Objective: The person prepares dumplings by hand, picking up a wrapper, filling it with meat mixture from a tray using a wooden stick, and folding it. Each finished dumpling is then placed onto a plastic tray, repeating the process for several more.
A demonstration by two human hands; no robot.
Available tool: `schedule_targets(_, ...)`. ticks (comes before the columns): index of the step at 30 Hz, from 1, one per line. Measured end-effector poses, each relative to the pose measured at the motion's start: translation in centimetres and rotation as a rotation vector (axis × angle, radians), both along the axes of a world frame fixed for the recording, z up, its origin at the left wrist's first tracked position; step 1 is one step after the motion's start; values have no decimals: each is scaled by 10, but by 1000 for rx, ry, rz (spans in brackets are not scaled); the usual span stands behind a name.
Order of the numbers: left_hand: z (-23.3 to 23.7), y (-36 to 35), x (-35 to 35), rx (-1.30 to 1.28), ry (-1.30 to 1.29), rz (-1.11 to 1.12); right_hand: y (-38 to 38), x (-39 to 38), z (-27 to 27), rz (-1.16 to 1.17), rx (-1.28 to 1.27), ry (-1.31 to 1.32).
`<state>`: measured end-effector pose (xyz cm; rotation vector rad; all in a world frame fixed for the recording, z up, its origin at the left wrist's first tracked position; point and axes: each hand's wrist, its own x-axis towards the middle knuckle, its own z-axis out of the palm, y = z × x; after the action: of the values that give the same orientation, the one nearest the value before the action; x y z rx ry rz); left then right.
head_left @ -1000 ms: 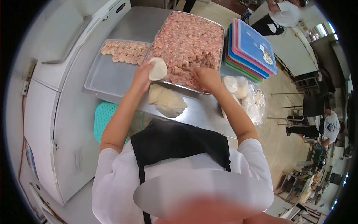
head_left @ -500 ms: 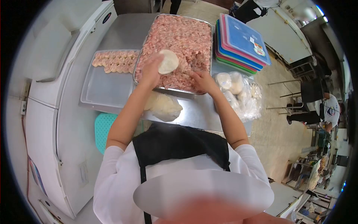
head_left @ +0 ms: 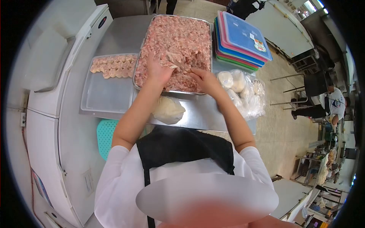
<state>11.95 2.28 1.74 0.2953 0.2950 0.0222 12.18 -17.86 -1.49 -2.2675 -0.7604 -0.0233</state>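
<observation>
A large metal tray (head_left: 178, 30) full of ground meat filling lies under both hands. My left hand (head_left: 159, 73) is curled round a thin dough wrapper (head_left: 174, 60) with filling on it. My right hand (head_left: 201, 79) is closed at the wrapper's right side, its fingertips by the meat; whatever it grips is too small to make out. Left of the tray, rows of filled dumplings (head_left: 114, 67) sit at the far end of a translucent plastic tray (head_left: 104, 95). A bag of pale wrappers (head_left: 168, 110) lies close to me, below the metal tray.
A stack of coloured lids or trays (head_left: 243, 38) stands at the back right. Bagged round dough pieces (head_left: 243, 89) lie at the table's right side. A teal perforated stool (head_left: 106, 138) is at the lower left. White freezers line the left. Another person (head_left: 336, 102) is far right.
The flat round wrapper in my left hand is now folded or cupped, with filling on it. My right hand has moved closer to it. The view has shifted slightly.
</observation>
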Motion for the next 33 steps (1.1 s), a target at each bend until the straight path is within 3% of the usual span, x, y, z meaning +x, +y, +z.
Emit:
schedule_targets(3,-54,12,13,116,-24,96,-5,-17,58,-58,-485,-44)
schedule_targets(6,-67,20,15,108,-32,88,1,-26,54,-161,-302,-201)
schedule_targets(9,-36,13,2,94,-8,86,16,-24,20,-160,-193,-250)
schedule_targets(12,-42,16,-2,72,-14,116,10,-4,-13,-201,-301,-242)
schedule_targets(15,-45,32,-3,132,-91,144,-2,2,-6,-266,-590,-36)
schedule_targets(18,-41,33,-1,100,-6,112,5,-20,41,-218,-401,-106)
schedule_targets(21,-13,23,-5,97,58,74,19,-30,28,-28,-220,-206)
schedule_targets(24,1,19,-13,80,81,35,11,-19,45,12,-340,-178)
schedule_targets(25,2,22,-12,66,87,25,12,-24,70,-22,-517,-174)
schedule_targets(28,-2,24,-10,18,16,-33,18,-42,93,-64,-456,-306)
schedule_targets(31,0,13,-5,166,-69,69,21,-27,58,16,-361,-267)
schedule_targets(33,-11,24,-3,27,-75,75,10,-12,60,46,-308,-225)
